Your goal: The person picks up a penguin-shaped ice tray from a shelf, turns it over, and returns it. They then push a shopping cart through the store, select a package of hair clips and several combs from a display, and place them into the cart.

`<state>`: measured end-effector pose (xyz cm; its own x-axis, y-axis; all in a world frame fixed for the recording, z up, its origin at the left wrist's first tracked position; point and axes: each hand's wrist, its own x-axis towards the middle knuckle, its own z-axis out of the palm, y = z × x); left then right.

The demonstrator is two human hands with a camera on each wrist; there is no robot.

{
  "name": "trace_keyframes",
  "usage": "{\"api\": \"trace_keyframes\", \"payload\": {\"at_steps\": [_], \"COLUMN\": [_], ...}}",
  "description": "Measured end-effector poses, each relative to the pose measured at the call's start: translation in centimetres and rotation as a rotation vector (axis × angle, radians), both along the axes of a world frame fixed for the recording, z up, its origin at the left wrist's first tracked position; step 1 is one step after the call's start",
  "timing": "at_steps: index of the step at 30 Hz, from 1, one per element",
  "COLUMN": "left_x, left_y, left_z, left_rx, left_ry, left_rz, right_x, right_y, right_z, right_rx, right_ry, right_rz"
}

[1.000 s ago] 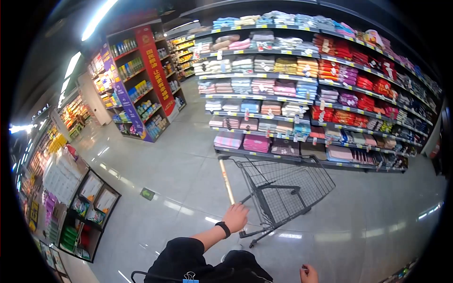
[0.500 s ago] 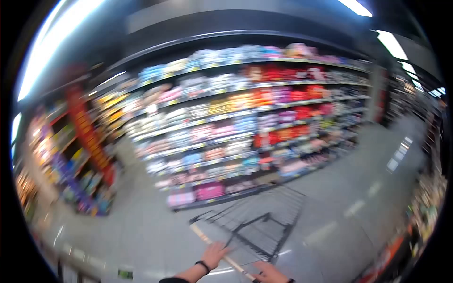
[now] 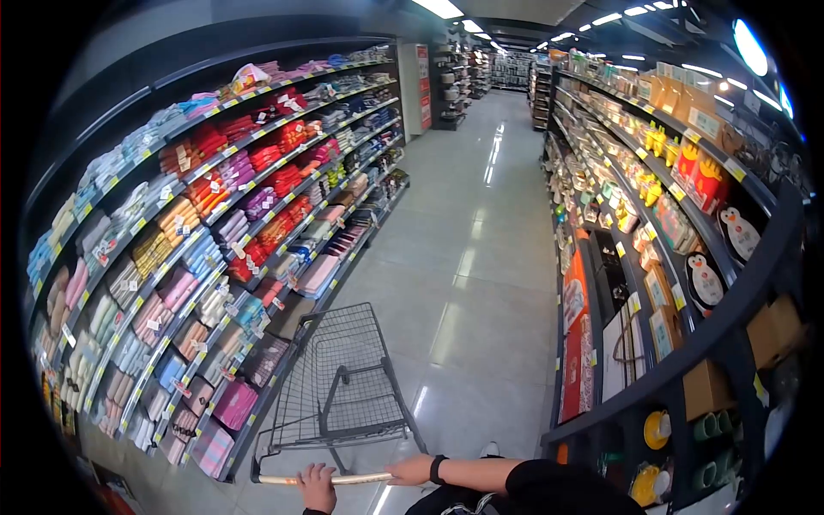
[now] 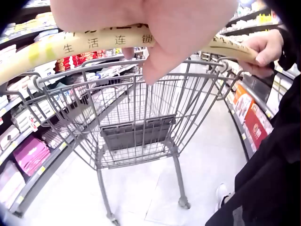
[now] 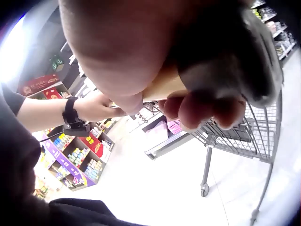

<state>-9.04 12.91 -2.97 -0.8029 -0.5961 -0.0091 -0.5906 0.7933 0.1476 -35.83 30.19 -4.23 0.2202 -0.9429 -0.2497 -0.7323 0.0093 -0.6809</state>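
Note:
A grey wire shopping cart [image 3: 343,386] stands in front of me, with its pale yellow handle [image 4: 51,49] nearest my body. My left hand [image 3: 318,491] holds the handle left of its middle, and the left wrist view shows its thumb and a fingertip coming down around the bar. Farther right, my right hand [image 3: 413,470] grips the bar near its end. In the right wrist view its curled fingers [image 5: 200,110] come round beneath the handle. Dark plastic at the bar's end [image 5: 211,77] partly covers that view.
Shelves of folded towels [image 3: 232,215] run along the left, close beside the cart. On the right stands a long shelf [image 3: 635,257] of boxes and household goods. Between them a grey tiled aisle [image 3: 463,215] leads to more shelving at the far end.
The head view has swung right, from facing the towel shelves to looking along the aisle, and the cart has turned with it. My right hand, earlier off the cart, now grips the handle.

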Motion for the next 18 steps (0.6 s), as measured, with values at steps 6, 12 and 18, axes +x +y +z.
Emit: {"api": "trace_keyframes", "payload": {"at_steps": [6,12,18], "left_x": [-1.3,-5.3,-8.7], "left_y": [2.0,5.3,2.9], "left_z": [-3.0,-2.1,-1.3], "left_rx": [0.025,0.058,0.077], "left_ry": [0.008,0.051,0.022], "left_rz": [-0.145,-0.198,-0.267], "right_x": [-2.9,-6.7,-7.1], "right_y": [4.0,7.5,8.9], "right_z": [3.2,2.7,3.8], "right_rx": [0.016,0.004,0.069], "right_ry": [0.157,0.242,0.287], "right_rz": [-0.093,-0.134,-0.221]}}
